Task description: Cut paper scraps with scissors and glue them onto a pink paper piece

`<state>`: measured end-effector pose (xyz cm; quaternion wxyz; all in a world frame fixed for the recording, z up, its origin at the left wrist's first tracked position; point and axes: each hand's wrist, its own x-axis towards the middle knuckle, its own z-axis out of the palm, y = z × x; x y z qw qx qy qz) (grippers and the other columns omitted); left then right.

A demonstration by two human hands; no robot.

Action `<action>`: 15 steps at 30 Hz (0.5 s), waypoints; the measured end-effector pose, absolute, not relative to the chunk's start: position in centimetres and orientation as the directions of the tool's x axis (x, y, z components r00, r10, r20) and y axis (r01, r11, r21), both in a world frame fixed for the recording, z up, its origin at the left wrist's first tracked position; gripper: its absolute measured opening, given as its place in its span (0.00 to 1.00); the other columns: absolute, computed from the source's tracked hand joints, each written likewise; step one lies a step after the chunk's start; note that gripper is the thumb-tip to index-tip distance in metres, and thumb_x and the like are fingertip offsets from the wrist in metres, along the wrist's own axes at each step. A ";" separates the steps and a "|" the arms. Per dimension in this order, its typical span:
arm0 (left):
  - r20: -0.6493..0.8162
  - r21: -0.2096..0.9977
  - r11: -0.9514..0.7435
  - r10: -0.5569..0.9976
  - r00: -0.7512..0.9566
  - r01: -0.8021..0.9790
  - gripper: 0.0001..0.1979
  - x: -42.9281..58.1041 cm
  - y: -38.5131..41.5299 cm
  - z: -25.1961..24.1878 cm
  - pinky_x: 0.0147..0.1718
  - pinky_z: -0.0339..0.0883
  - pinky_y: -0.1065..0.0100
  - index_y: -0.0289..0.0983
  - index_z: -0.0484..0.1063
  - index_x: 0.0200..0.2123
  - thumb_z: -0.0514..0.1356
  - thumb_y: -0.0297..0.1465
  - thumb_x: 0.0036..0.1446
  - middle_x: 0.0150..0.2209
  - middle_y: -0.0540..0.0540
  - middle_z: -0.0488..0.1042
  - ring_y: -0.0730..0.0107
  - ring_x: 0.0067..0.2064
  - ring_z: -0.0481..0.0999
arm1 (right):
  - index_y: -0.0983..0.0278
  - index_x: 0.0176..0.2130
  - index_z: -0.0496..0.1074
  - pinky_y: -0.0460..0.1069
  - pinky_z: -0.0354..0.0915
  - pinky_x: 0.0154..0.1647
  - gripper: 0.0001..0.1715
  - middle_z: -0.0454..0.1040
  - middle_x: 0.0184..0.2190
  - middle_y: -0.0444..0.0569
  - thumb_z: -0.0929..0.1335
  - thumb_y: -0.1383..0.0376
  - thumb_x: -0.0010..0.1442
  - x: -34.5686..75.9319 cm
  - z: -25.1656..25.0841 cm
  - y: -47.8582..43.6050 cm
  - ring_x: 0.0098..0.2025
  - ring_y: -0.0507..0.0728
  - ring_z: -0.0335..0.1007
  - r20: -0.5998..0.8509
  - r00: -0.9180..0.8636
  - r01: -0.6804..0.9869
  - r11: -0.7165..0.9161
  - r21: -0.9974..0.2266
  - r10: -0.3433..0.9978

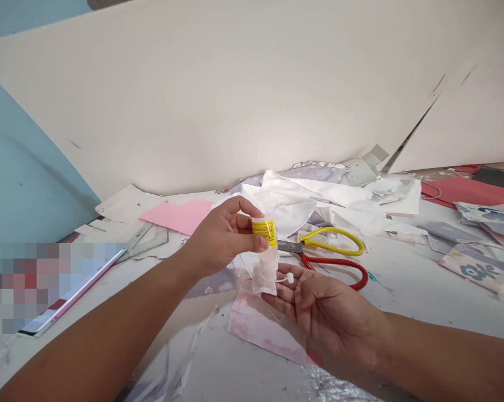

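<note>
You pinch a yellow-labelled container [265,231] in a narrow grip of your left hand [220,237], a translucent plastic sleeve [264,273] hanging below it, above the near side of a white work table [403,290]; your right hand [323,315] lies open, palm up, a small white plastic piece [290,277] at its fingers, just near of red-and-yellow-handled scissors [331,259], pink paper [179,215] at far left

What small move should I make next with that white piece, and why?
Probably pinch the small white piece between the fingers of the right hand: it sits loose on the open, upturned hand, while the left hand grips the yellow-labelled tube upright.
</note>
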<state>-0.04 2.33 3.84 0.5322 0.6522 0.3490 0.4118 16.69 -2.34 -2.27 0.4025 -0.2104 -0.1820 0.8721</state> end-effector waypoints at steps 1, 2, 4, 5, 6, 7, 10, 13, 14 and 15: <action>0.165 0.981 -0.191 0.894 0.415 0.020 0.15 -0.1 2.3 3.8 0.31 0.67 0.65 0.40 0.63 0.32 0.64 0.21 0.43 0.25 0.53 0.75 0.71 0.30 0.74 | 0.69 0.36 0.68 0.46 0.65 0.50 0.28 0.77 0.34 0.52 0.58 0.82 0.33 16.7 -2.3 -2.4 0.38 0.50 0.74 -0.222 -0.587 -0.628 -0.610 -0.483 0.779; 0.164 0.981 -0.191 0.896 0.413 0.023 0.15 -0.1 2.3 3.8 0.31 0.67 0.65 0.40 0.63 0.32 0.64 0.21 0.43 0.25 0.53 0.75 0.71 0.30 0.74 | 0.69 0.35 0.68 0.46 0.65 0.50 0.28 0.77 0.34 0.53 0.58 0.82 0.33 16.7 -2.3 -2.4 0.38 0.51 0.74 -0.222 -0.587 -0.629 -0.611 -0.481 0.779; 0.164 0.981 -0.191 0.899 0.406 0.028 0.15 -0.1 2.2 3.8 0.31 0.67 0.65 0.40 0.63 0.32 0.64 0.21 0.43 0.26 0.53 0.75 0.71 0.30 0.74 | 0.69 0.36 0.68 0.47 0.65 0.51 0.28 0.76 0.34 0.53 0.58 0.83 0.33 16.7 -2.3 -2.4 0.38 0.51 0.74 -0.219 -0.587 -0.632 -0.611 -0.478 0.779; 0.162 0.982 -0.189 0.901 0.402 0.029 0.15 -0.1 2.2 3.8 0.31 0.67 0.65 0.40 0.63 0.31 0.64 0.21 0.42 0.26 0.53 0.75 0.71 0.30 0.74 | 0.69 0.36 0.68 0.47 0.64 0.51 0.27 0.76 0.34 0.52 0.58 0.82 0.34 16.7 -2.3 -2.4 0.38 0.51 0.74 -0.219 -0.587 -0.632 -0.611 -0.476 0.779; 0.159 0.982 -0.187 0.903 0.399 0.031 0.15 0.0 2.2 3.8 0.31 0.67 0.66 0.40 0.63 0.31 0.64 0.21 0.42 0.26 0.53 0.75 0.70 0.31 0.74 | 0.68 0.36 0.68 0.47 0.64 0.51 0.27 0.76 0.34 0.52 0.58 0.82 0.34 16.8 -2.3 -2.4 0.38 0.51 0.74 -0.218 -0.589 -0.631 -0.611 -0.478 0.778; 0.158 0.982 -0.185 0.904 0.398 0.031 0.15 0.0 2.2 3.8 0.31 0.67 0.66 0.39 0.63 0.31 0.64 0.21 0.42 0.26 0.52 0.75 0.70 0.31 0.74 | 0.68 0.35 0.68 0.47 0.63 0.52 0.27 0.76 0.34 0.51 0.58 0.82 0.34 16.7 -2.2 -2.4 0.38 0.50 0.74 -0.218 -0.589 -0.629 -0.611 -0.482 0.778; 0.156 0.983 -0.182 0.904 0.397 0.029 0.15 0.1 2.2 3.7 0.31 0.67 0.65 0.39 0.63 0.31 0.64 0.21 0.42 0.26 0.52 0.75 0.70 0.31 0.74 | 0.67 0.35 0.68 0.49 0.61 0.54 0.28 0.76 0.33 0.50 0.57 0.82 0.33 16.7 -2.1 -2.5 0.39 0.51 0.74 -0.221 -0.591 -0.622 -0.612 -0.489 0.776; 0.162 0.982 -0.188 0.902 0.399 0.027 0.15 0.0 2.2 3.6 0.31 0.67 0.65 0.40 0.63 0.31 0.64 0.21 0.42 0.26 0.52 0.75 0.70 0.31 0.74 | 0.68 0.34 0.68 0.50 0.60 0.55 0.28 0.76 0.31 0.50 0.57 0.83 0.32 16.7 -2.0 -2.5 0.36 0.50 0.74 -0.222 -0.582 -0.633 -0.607 -0.481 0.782; 0.163 0.981 -0.191 0.902 0.399 0.031 0.15 0.0 2.2 3.6 0.31 0.67 0.64 0.40 0.63 0.31 0.64 0.21 0.42 0.26 0.52 0.75 0.70 0.31 0.74 | 0.68 0.33 0.68 0.51 0.60 0.56 0.27 0.76 0.31 0.50 0.57 0.83 0.32 16.7 -2.0 -2.5 0.35 0.50 0.74 -0.221 -0.581 -0.636 -0.607 -0.477 0.783; 0.164 0.981 -0.193 0.902 0.400 0.034 0.14 0.0 2.2 3.6 0.31 0.68 0.64 0.40 0.63 0.31 0.64 0.21 0.42 0.26 0.52 0.75 0.70 0.31 0.75 | 0.68 0.33 0.68 0.52 0.59 0.56 0.27 0.76 0.30 0.51 0.57 0.83 0.32 16.7 -2.0 -2.6 0.35 0.50 0.74 -0.220 -0.584 -0.636 -0.609 -0.474 0.781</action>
